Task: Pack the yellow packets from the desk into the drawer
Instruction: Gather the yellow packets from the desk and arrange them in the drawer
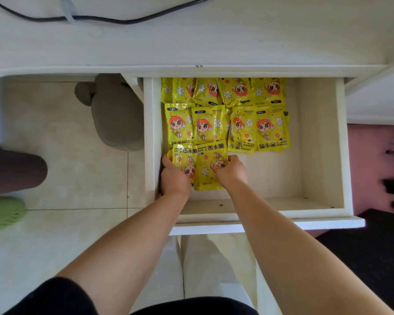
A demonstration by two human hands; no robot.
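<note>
— Inside the drawer [321, 137], toward its left side, what is seen?

— Yellow packets [272, 130] are laid flat in rows on the drawer floor. The back row [237, 89] is partly hidden under the edge of the surface [191, 42]. A middle row of four is set just in front of it, touching it.

— And nearest the front?

— Two front packets [210, 160] are placed side by side and overlapping, their far edges lapped over the middle row. They are held from both sides.

— How are the fingers set?

— The left hand [174, 176] is pressed close to the drawer's left wall, and its fingers [166, 160] are curled round the left edge of the pair. The right hand [231, 170] is placed at the right edge, with its fingers [233, 159] clenched onto the face of the right-hand packet.

— What else is shown?

— A black cable [100, 19] is run across the white surface. A grey stool [116, 114] is tucked beneath that surface, just left of the drawer. A green slipper [2, 212] is seen on the pale tiled floor [66, 235] at the far left.
</note>
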